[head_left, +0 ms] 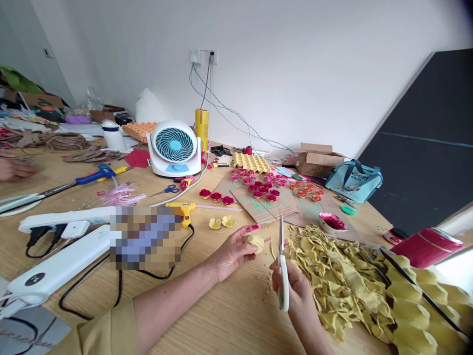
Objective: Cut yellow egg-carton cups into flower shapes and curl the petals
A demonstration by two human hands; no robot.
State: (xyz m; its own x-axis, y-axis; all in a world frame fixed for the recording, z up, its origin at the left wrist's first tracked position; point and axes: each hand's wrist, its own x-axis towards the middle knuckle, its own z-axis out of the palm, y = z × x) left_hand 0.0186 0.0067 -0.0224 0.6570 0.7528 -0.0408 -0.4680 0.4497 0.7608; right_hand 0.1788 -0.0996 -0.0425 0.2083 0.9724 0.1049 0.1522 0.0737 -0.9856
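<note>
Pinched in my left hand (234, 251) is a small yellow egg-carton cup (255, 242); pink stains mark a fingertip. My right hand (293, 288) grips white-handled scissors (283, 276), blades pointing up and away, apart from the cup. Two cut yellow cups (228, 221) with petal-like edges lie beyond my left hand. To the right of my right hand spreads a heap of yellow carton scraps (332, 276). An uncut yellow egg carton (414, 315) sits at the lower right. Painted red and pink flowers (264, 187) rest on cardboard farther back.
A white fan (174, 148), yellow glue gun (186, 213) and blue scissors (170, 189) stand or lie at the back left. White power strips (62, 266) with cords lie left. A bowl of red paint (332, 222) and blue bag (353, 182) are right. Another person's hand (15, 167) shows far left.
</note>
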